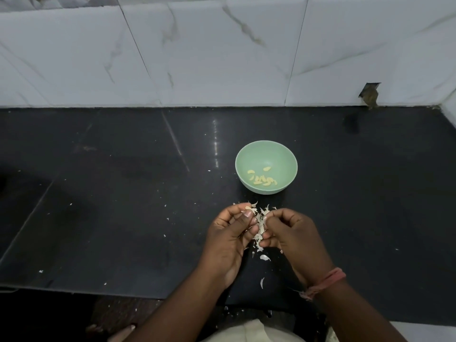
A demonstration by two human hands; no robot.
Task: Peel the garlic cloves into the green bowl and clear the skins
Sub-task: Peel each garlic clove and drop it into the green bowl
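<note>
Several peeled pale-yellow garlic cloves [262,179] already lie in the round green bowl [266,148] as both hands, left hand [230,239] and right hand [291,234], pinch a clove amid papery white skins [261,222] yet to be cleared off the black counter [123,206].

A glossy black stone countertop [111,193] runs across the view, its polished surface catching a thin streak of reflected light. Behind it rises a wall of large white marble-look tiles with grey veining [209,58]. At the wall's lower right, a ragged rectangular hole in the tile [369,95] sits just above the counter's back edge.
</note>
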